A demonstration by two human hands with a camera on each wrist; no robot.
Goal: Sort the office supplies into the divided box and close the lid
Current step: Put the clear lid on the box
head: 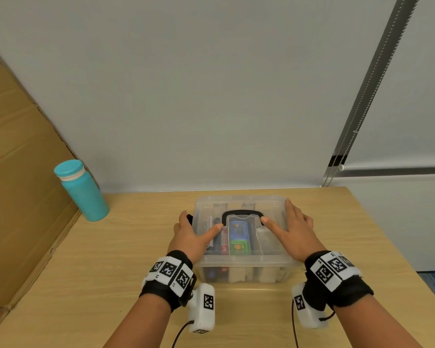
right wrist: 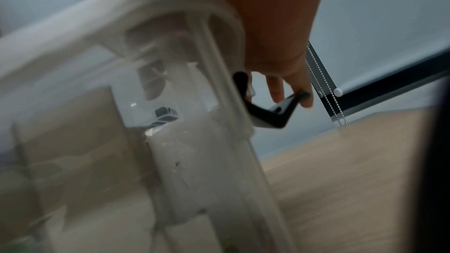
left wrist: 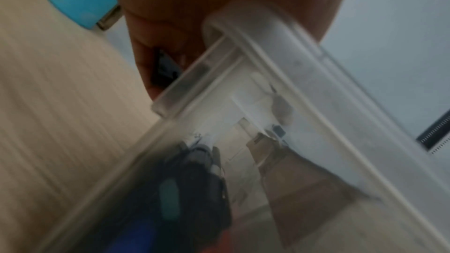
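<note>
1. The step in hand looks like the last one: snapping the side clips so the lid (head: 241, 207) locks onto the box (head: 244, 268). The supplies (head: 237, 237) already lie inside.
2. The left hand (head: 190, 238) lies flat on the left part of the lid, thumb stretched toward the black handle (head: 242, 213), fingers reaching over the left edge to the black left clip (head: 189, 218). Whether they grip it I cannot tell; the left wrist view is blurred.
3. The right hand (head: 295, 231) lies spread on the right part of the lid. In the right wrist view its fingertips (right wrist: 277, 91) hook the right clip (right wrist: 270, 114), which stands swung out from the wall, so that side is not yet latched.
4. To do it well, I would keep both palms pressing the lid down evenly, then draw each clip in against the wall until it seats, without shoving the box along the bench (head: 126, 247).
5. The box is clear plastic with inner dividers, standing mid-bench near the far wall; coloured packets, dark pens and white items show through it.
6. A teal bottle (head: 82, 190) stands well to the left, beside cardboard (head: 18, 172).
</note>
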